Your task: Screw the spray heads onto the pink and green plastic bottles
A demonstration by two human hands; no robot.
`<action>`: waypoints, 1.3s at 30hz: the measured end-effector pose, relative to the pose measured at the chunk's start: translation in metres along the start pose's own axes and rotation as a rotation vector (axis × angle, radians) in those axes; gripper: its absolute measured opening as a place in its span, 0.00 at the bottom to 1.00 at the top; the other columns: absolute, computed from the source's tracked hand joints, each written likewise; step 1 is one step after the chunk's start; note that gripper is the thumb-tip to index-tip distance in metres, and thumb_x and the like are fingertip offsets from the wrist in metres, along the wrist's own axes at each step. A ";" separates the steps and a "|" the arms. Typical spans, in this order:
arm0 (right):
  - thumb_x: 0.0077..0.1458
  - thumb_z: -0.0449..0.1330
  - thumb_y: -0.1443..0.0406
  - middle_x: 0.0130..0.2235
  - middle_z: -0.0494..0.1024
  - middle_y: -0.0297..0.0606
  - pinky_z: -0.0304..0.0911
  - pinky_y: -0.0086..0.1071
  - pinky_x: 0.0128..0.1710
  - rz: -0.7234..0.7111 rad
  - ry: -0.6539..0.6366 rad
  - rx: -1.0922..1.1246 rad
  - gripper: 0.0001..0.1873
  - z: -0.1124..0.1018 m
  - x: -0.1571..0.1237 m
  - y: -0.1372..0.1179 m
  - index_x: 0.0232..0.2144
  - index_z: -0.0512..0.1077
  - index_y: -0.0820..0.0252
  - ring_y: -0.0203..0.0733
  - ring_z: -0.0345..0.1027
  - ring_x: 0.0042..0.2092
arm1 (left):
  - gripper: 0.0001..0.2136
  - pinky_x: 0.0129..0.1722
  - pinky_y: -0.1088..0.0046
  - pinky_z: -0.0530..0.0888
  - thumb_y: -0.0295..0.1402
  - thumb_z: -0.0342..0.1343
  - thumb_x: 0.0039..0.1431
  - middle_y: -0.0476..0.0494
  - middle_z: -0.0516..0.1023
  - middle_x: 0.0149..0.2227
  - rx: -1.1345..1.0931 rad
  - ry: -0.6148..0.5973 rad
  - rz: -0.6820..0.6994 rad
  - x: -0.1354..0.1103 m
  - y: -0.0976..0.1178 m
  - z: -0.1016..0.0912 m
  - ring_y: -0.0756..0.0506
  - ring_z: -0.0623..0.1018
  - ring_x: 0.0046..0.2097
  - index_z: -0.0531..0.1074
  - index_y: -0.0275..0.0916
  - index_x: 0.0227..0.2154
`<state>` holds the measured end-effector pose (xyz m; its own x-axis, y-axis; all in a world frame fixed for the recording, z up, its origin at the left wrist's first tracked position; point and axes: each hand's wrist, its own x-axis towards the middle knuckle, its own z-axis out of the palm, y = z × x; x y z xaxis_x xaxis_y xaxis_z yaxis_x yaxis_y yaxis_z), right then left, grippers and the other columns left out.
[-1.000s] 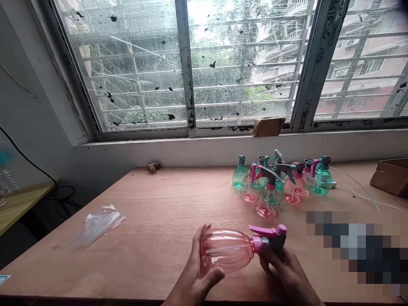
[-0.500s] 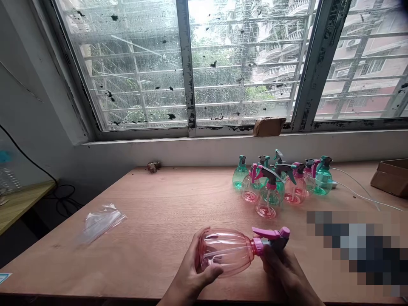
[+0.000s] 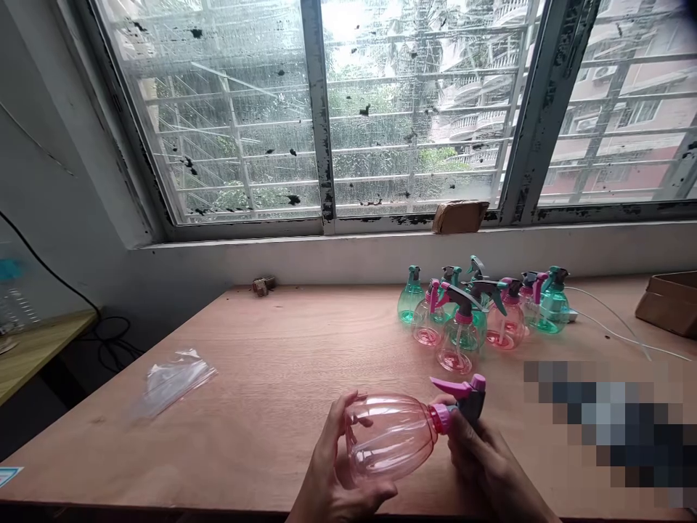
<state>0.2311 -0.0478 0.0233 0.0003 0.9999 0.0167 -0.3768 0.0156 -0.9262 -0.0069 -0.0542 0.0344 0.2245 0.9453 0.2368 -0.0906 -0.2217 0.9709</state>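
A clear pink spray bottle (image 3: 389, 436) lies sideways above the near edge of the wooden table (image 3: 283, 363), held between both hands. My left hand (image 3: 337, 472) cups the round body from below and behind, fingers wrapped around it. My right hand (image 3: 484, 457) grips the grey and pink trigger head (image 3: 462, 398) at the bottle's neck. The trigger head points to the right and slightly up.
Several pink and green spray bottles (image 3: 473, 312) stand grouped at the far right of the table. A clear plastic bag (image 3: 171, 379) lies at the left. A cardboard box (image 3: 667, 301) and a white cable (image 3: 615, 327) are at the right, beside a blurred patch.
The bottle has tilted a little, its trigger end rising and shifting left. My left hand slid lower under the body. My right hand stays on the trigger head.
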 end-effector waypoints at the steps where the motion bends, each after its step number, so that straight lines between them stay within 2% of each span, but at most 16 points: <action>1: 0.57 0.67 0.44 0.24 0.50 0.23 0.36 0.32 0.22 0.011 0.004 0.016 0.24 0.000 0.000 0.000 0.39 0.72 0.58 0.32 0.37 0.25 | 0.45 0.55 0.61 0.75 0.42 0.79 0.44 0.40 0.67 0.64 0.061 0.020 0.032 -0.001 0.000 0.000 0.34 0.71 0.60 0.63 0.55 0.64; 3: 0.57 0.67 0.44 0.23 0.51 0.23 0.36 0.32 0.22 0.014 0.008 0.020 0.24 -0.003 0.000 -0.001 0.36 0.71 0.58 0.32 0.38 0.24 | 0.44 0.66 0.56 0.66 0.43 0.79 0.43 0.41 0.69 0.64 0.171 0.049 0.078 -0.001 -0.001 -0.002 0.31 0.69 0.63 0.66 0.54 0.63; 4: 0.57 0.67 0.44 0.23 0.50 0.23 0.36 0.31 0.22 0.006 0.009 0.006 0.24 -0.004 0.001 -0.001 0.34 0.71 0.58 0.32 0.38 0.24 | 0.44 0.68 0.54 0.63 0.44 0.79 0.42 0.40 0.69 0.64 0.213 0.053 0.089 -0.002 -0.001 -0.003 0.30 0.69 0.64 0.66 0.53 0.63; 9: 0.50 0.66 0.37 0.18 0.51 0.24 0.39 0.31 0.20 -0.072 -0.002 -0.159 0.32 -0.011 0.002 -0.007 0.19 0.63 0.55 0.30 0.40 0.21 | 0.48 0.68 0.50 0.64 0.47 0.76 0.47 0.35 0.65 0.69 0.270 -0.045 0.111 0.001 -0.011 -0.008 0.27 0.68 0.66 0.59 0.50 0.68; 11: 0.46 0.68 0.36 0.17 0.56 0.27 0.43 0.32 0.20 -0.125 0.077 -0.237 0.33 -0.010 0.000 -0.016 0.18 0.66 0.56 0.32 0.46 0.20 | 0.51 0.68 0.45 0.62 0.46 0.76 0.49 0.31 0.61 0.72 0.302 -0.079 0.145 0.002 -0.020 -0.007 0.25 0.65 0.69 0.52 0.51 0.71; 15: 0.46 0.72 0.42 0.18 0.62 0.29 0.47 0.33 0.20 -0.307 0.267 -0.415 0.24 -0.007 0.000 -0.044 0.25 0.77 0.55 0.37 0.51 0.21 | 0.53 0.71 0.36 0.54 0.42 0.74 0.54 0.31 0.52 0.76 0.418 -0.055 0.243 0.003 -0.033 -0.004 0.24 0.54 0.74 0.44 0.52 0.74; 17: 0.50 0.71 0.44 0.18 0.64 0.29 0.48 0.34 0.19 -0.401 0.260 -0.520 0.21 -0.007 0.011 -0.061 0.32 0.80 0.54 0.39 0.54 0.21 | 0.51 0.70 0.36 0.56 0.39 0.71 0.58 0.35 0.50 0.77 0.492 -0.072 0.274 0.003 -0.031 -0.003 0.25 0.53 0.75 0.40 0.55 0.74; 19: 0.53 0.69 0.45 0.22 0.70 0.31 0.54 0.34 0.22 -0.492 0.223 -0.645 0.21 -0.006 0.029 -0.075 0.37 0.80 0.55 0.41 0.60 0.23 | 0.49 0.69 0.37 0.60 0.36 0.67 0.63 0.38 0.48 0.77 0.572 -0.140 0.273 0.003 -0.025 -0.005 0.27 0.55 0.75 0.35 0.59 0.74; 22: 0.60 0.63 0.44 0.24 0.73 0.32 0.56 0.33 0.25 -0.582 0.158 -0.874 0.22 -0.001 0.062 -0.086 0.37 0.77 0.56 0.40 0.62 0.24 | 0.48 0.68 0.39 0.65 0.34 0.63 0.66 0.40 0.48 0.77 0.657 -0.217 0.263 0.005 -0.020 -0.007 0.28 0.59 0.74 0.32 0.61 0.74; 25: 0.62 0.59 0.41 0.20 0.68 0.28 0.53 0.33 0.24 -0.636 0.152 -0.992 0.25 0.008 0.096 -0.083 0.30 0.69 0.54 0.39 0.59 0.21 | 0.48 0.67 0.39 0.67 0.32 0.64 0.64 0.40 0.52 0.76 0.683 -0.204 0.306 0.005 -0.022 -0.007 0.26 0.61 0.72 0.35 0.60 0.74; 27: 0.61 0.58 0.39 0.20 0.69 0.29 0.52 0.33 0.24 -0.647 0.158 -1.002 0.26 0.013 0.116 -0.076 0.28 0.65 0.52 0.40 0.61 0.22 | 0.47 0.67 0.39 0.68 0.32 0.64 0.63 0.40 0.54 0.76 0.690 -0.194 0.323 0.004 -0.023 -0.006 0.26 0.62 0.72 0.38 0.59 0.74; 32: 0.62 0.54 0.37 0.23 0.73 0.34 0.54 0.35 0.25 -0.649 0.206 -1.060 0.28 0.023 0.153 -0.060 0.38 0.65 0.55 0.46 0.66 0.23 | 0.45 0.67 0.41 0.68 0.31 0.63 0.65 0.40 0.55 0.75 0.708 -0.221 0.290 0.002 -0.014 -0.005 0.26 0.63 0.71 0.39 0.58 0.74; 39: 0.66 0.51 0.42 0.24 0.74 0.36 0.55 0.35 0.26 -0.607 0.230 -1.168 0.28 0.022 0.176 -0.050 0.47 0.67 0.61 0.49 0.71 0.26 | 0.47 0.67 0.44 0.70 0.31 0.63 0.65 0.41 0.59 0.74 0.764 -0.285 0.255 0.004 -0.009 -0.003 0.29 0.65 0.71 0.36 0.62 0.73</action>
<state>0.2292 0.1269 0.0812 0.0827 0.8094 0.5813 0.7469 0.3358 -0.5739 -0.0082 -0.0477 0.0262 0.5306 0.7711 0.3520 0.4848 -0.6167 0.6202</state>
